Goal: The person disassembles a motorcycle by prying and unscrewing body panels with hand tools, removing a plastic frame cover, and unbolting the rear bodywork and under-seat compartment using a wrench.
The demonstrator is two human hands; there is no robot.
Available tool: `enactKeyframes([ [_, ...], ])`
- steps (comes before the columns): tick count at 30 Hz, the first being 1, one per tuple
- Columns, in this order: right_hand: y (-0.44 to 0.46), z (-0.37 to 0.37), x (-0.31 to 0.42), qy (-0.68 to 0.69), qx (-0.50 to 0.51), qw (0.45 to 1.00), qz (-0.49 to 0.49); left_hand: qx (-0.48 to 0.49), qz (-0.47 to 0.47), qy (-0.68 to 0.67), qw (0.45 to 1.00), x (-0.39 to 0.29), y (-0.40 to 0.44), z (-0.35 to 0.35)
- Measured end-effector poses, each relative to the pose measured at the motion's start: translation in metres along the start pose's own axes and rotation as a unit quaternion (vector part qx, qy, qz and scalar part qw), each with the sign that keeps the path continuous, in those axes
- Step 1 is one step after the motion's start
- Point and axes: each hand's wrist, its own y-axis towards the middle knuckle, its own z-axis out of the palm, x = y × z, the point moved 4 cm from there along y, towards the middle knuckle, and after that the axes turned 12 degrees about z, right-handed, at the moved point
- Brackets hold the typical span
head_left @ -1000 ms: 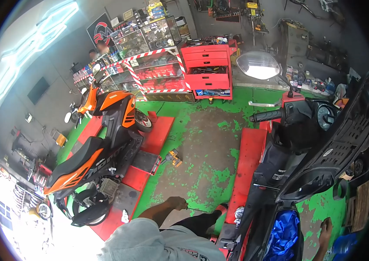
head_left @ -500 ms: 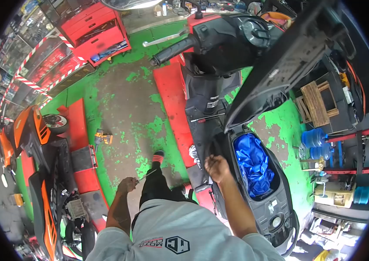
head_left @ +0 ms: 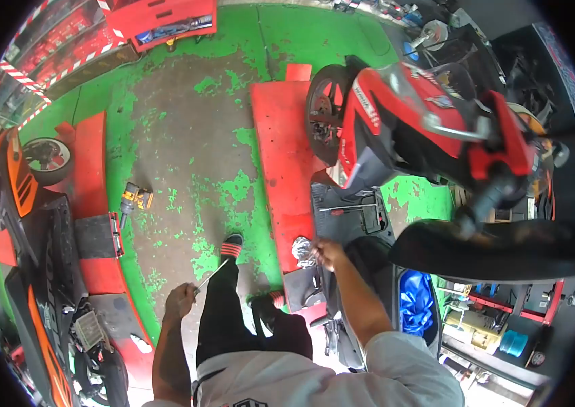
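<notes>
My left hand (head_left: 179, 302) is closed around a thin metal tool (head_left: 211, 276), whose shaft points up and right over my leg. Beside the crumpled clear plastic bag (head_left: 301, 252), my right hand (head_left: 329, 254) has its fingers drawn together; what they grip is too small to make out. The red and black scooter (head_left: 396, 129) stands to the right, its raised seat (head_left: 491, 251) tilted over the storage space. Blue shiny material (head_left: 415, 302) lies inside that space. A long thin tool (head_left: 348, 207) rests on the scooter's footboard.
An orange and black motorcycle (head_left: 30, 183) stands on a red platform (head_left: 91, 169) at the left. A yellow and black power drill (head_left: 136, 198) lies on the floor. The red tool cabinet (head_left: 179, 13) is at the top, with shelving and water bottles (head_left: 512, 343) at the right.
The view has shifted, and the scooter's front and raised seat appear at a different angle. My right hand has moved from over the scooter's edge to beside the plastic bag. My left hand still holds its tool.
</notes>
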Motion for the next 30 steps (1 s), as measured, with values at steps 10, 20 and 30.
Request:
enactKeyframes([
  [10,0.103,-0.021,0.128,0.154,-0.284,0.94,-0.112,0.112,-0.056,0.162,0.979,0.181,-0.119,-0.026],
  [20,-0.038,-0.026,-0.022,-0.169,-0.217,0.938,-0.209,0.09,0.036,0.138,0.986,0.115,-0.005,-0.004],
  [30,-0.279,-0.106,-0.153,0.161,-0.323,0.883,-0.3,0.2,0.209,0.082,0.954,-0.179,0.074,0.054],
])
